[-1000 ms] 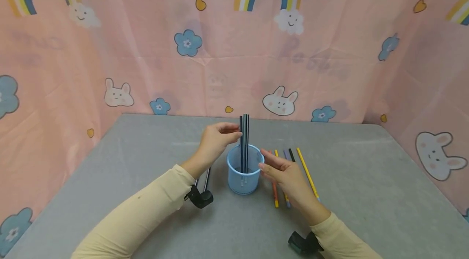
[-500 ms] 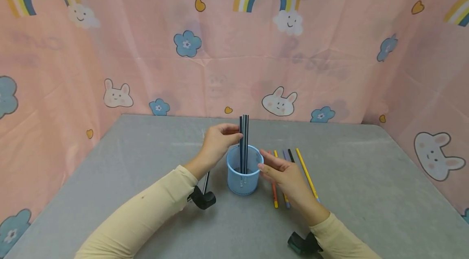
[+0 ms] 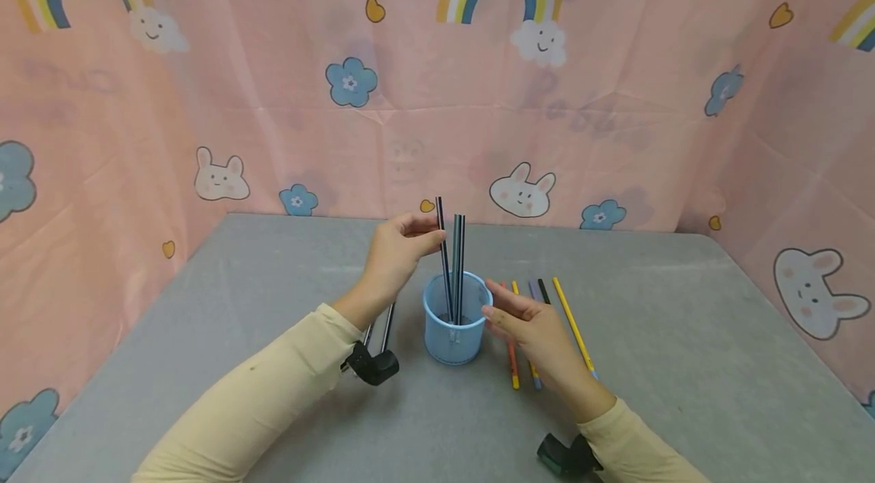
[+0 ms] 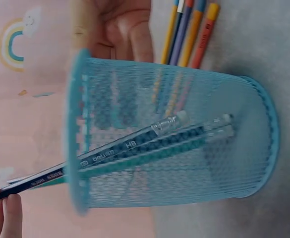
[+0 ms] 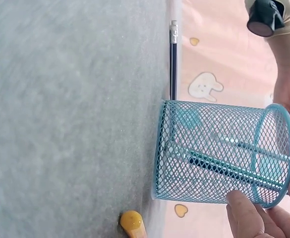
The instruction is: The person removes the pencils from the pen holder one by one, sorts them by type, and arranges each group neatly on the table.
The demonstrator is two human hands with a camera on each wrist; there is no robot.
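Observation:
A light-blue mesh pen holder (image 3: 453,345) stands upright on the table. With thumb and fingers, my left hand (image 3: 393,259) pinches a dark HB pencil (image 4: 120,146) near its upper end. That pencil leans left, its eraser end down inside the holder. Other pencils (image 3: 459,244), one dark and one green, stand in the holder beside it. My right hand (image 3: 536,327) holds the holder's right side near the rim, thumb toward me; the right wrist view shows its fingers (image 5: 244,213) against the mesh.
Several coloured pencils (image 3: 574,323) lie on the grey table (image 3: 683,331), partly under my right hand. Dark pencils (image 3: 387,327) lie left of the holder, partly hidden by my left wrist. A pink printed curtain (image 3: 410,126) hangs behind the table.
My left hand has moved up and slightly left, drawing one dark pencil higher and apart from the others. The right hand and the holder have stayed in place.

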